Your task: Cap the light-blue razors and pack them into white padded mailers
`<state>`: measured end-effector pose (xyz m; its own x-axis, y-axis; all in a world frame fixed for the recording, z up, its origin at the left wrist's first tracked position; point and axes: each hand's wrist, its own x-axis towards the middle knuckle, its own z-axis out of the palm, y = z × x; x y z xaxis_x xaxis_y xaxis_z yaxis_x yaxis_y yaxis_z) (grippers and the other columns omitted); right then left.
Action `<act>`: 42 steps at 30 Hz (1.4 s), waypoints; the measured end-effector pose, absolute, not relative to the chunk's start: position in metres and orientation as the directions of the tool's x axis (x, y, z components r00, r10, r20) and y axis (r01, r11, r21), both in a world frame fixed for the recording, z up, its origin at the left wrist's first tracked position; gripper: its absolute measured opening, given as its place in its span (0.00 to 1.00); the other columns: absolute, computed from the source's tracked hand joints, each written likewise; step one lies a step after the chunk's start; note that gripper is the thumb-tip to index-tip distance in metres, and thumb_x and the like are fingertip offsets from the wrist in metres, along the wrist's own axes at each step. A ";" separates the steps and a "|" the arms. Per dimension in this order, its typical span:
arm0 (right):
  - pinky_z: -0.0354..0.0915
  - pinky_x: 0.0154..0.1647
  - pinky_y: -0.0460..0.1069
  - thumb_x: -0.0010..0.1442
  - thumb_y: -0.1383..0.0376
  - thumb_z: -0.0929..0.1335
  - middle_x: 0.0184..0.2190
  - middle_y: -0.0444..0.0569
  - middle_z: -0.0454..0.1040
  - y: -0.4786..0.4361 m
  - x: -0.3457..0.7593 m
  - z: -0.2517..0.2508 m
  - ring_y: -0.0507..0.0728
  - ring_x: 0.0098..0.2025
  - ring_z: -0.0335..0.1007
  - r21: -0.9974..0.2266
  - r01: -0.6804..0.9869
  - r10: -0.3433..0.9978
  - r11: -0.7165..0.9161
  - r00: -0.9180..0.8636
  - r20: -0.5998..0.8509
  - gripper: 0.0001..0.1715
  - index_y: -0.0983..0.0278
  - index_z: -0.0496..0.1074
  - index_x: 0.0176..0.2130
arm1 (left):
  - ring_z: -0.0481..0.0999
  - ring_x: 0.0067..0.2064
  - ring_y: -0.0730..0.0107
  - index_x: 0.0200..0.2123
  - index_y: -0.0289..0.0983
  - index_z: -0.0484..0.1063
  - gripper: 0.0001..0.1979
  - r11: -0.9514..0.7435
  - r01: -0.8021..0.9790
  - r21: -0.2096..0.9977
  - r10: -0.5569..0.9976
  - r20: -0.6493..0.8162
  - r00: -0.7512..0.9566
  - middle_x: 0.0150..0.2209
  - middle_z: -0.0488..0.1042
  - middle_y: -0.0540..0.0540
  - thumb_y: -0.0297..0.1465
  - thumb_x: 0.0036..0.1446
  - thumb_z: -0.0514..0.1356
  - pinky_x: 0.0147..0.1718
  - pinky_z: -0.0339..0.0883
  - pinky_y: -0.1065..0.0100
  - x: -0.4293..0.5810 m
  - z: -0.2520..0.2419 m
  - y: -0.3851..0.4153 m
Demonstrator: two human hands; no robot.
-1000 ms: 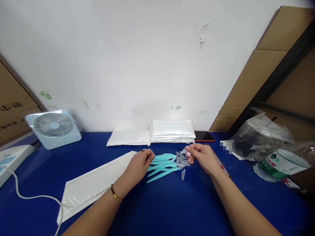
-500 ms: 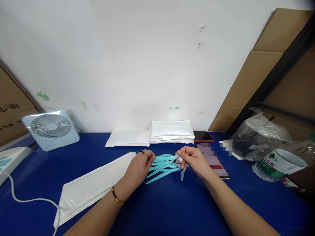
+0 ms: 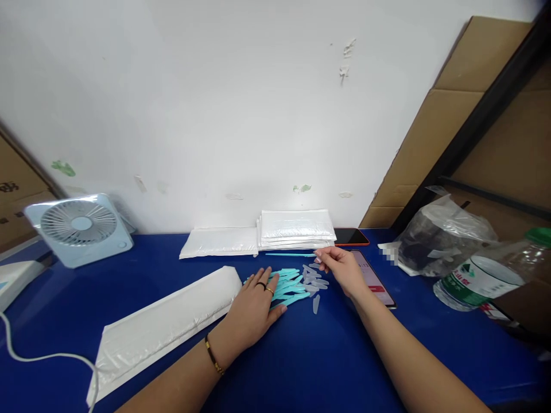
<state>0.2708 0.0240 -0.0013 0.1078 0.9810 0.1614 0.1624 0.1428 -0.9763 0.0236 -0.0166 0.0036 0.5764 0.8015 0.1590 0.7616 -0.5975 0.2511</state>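
Blue, smooth tabletop (image 3: pixel 275 373) before us; our left hand (image 3: pixel 255 307) spreads its fingers over slim teal plastic sticks (image 3: pixel 289 288). Beyond them, our right hand (image 3: pixel 343 271) pinches one teal stick (image 3: pixel 289 254). Frosted slips (image 3: pixel 316 280), a white padded mailer (image 3: pixel 167 328) and a lit rectangular smartphone (image 3: pixel 375 282) crowd us.

Several turquoise sticks (image 3: pixel 295 298), two phones (image 3: pixel 379 278), one fan (image 3: pixel 81 226), one bottle (image 3: pixel 477 281)
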 end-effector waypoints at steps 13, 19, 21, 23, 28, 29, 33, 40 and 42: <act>0.60 0.26 0.45 0.50 0.53 0.68 0.24 0.46 0.73 0.013 0.252 0.004 0.50 0.24 0.63 -0.987 0.123 0.993 0.103 -0.077 0.094 0.17 0.65 0.74 0.31 | 0.63 0.50 0.59 0.51 0.42 0.62 0.17 -0.516 0.811 0.277 0.839 0.357 0.411 0.50 0.65 0.43 0.38 0.59 0.49 0.46 0.57 0.59 0.022 0.026 -0.014; 0.61 0.27 0.45 0.52 0.55 0.68 0.25 0.47 0.73 0.006 0.240 0.010 0.50 0.25 0.64 -0.990 0.082 0.986 0.113 -0.130 0.102 0.15 0.64 0.74 0.32 | 0.68 0.35 0.68 0.32 0.38 0.69 0.16 -0.523 0.765 0.377 0.852 0.201 0.483 0.31 0.71 0.47 0.35 0.62 0.44 0.34 0.58 0.68 0.019 0.022 0.000; 0.61 0.27 0.46 0.53 0.53 0.66 0.26 0.47 0.74 0.008 0.243 0.011 0.51 0.25 0.64 -0.972 0.188 0.986 0.142 -0.109 0.123 0.16 0.63 0.75 0.33 | 0.68 0.35 0.67 0.32 0.39 0.69 0.16 -0.521 0.766 0.376 0.853 0.207 0.479 0.31 0.70 0.47 0.35 0.62 0.44 0.33 0.57 0.68 0.019 0.020 0.004; 0.62 0.30 0.48 0.54 0.53 0.64 0.28 0.47 0.74 0.012 0.250 0.009 0.53 0.28 0.66 -0.907 0.371 0.980 0.199 -0.073 0.185 0.17 0.62 0.75 0.34 | 0.68 0.36 0.66 0.34 0.40 0.70 0.16 -0.496 0.803 0.330 0.868 0.207 0.451 0.31 0.70 0.47 0.35 0.62 0.44 0.33 0.56 0.67 0.018 0.017 0.009; 0.61 0.32 0.49 0.53 0.56 0.65 0.32 0.48 0.71 0.022 0.267 -0.001 0.55 0.31 0.67 -0.606 0.752 0.954 0.259 -0.104 0.280 0.13 0.61 0.75 0.32 | 0.66 0.43 0.63 0.44 0.44 0.69 0.13 -0.470 0.830 0.301 0.881 0.220 0.419 0.39 0.69 0.46 0.34 0.59 0.48 0.41 0.56 0.62 0.010 0.011 0.014; 0.60 0.32 0.49 0.52 0.57 0.65 0.32 0.48 0.70 0.023 0.268 -0.003 0.55 0.31 0.66 -0.570 0.781 0.957 0.256 -0.122 0.262 0.12 0.61 0.74 0.32 | 0.66 0.44 0.62 0.44 0.44 0.69 0.13 -0.481 0.818 0.314 0.876 0.219 0.431 0.40 0.68 0.46 0.35 0.58 0.51 0.42 0.56 0.61 0.009 0.011 0.014; 0.59 0.31 0.47 0.52 0.60 0.66 0.31 0.48 0.68 0.025 0.265 -0.007 0.54 0.31 0.65 -0.495 0.835 0.967 0.239 -0.158 0.200 0.08 0.62 0.72 0.29 | 0.68 0.41 0.63 0.35 0.41 0.72 0.09 -0.529 0.765 0.368 0.843 0.117 0.526 0.38 0.70 0.47 0.37 0.52 0.56 0.40 0.58 0.64 0.012 0.014 0.008; 0.59 0.27 0.46 0.54 0.61 0.64 0.24 0.43 0.66 0.020 0.264 -0.001 0.51 0.25 0.63 -0.714 0.655 0.969 0.247 -0.164 0.185 0.07 0.62 0.69 0.32 | 0.70 0.31 0.68 0.29 0.39 0.71 0.07 -0.549 0.774 0.314 0.825 0.056 0.563 0.29 0.73 0.49 0.31 0.53 0.54 0.31 0.57 0.69 0.017 0.014 0.006; 0.61 0.26 0.45 0.54 0.59 0.64 0.24 0.42 0.65 0.019 0.264 0.001 0.50 0.24 0.64 -0.837 0.506 0.976 0.208 -0.157 0.148 0.10 0.61 0.68 0.37 | 0.70 0.31 0.68 0.30 0.40 0.71 0.06 -0.553 0.777 0.299 0.825 0.066 0.562 0.29 0.73 0.49 0.33 0.52 0.55 0.30 0.57 0.69 0.016 0.013 0.007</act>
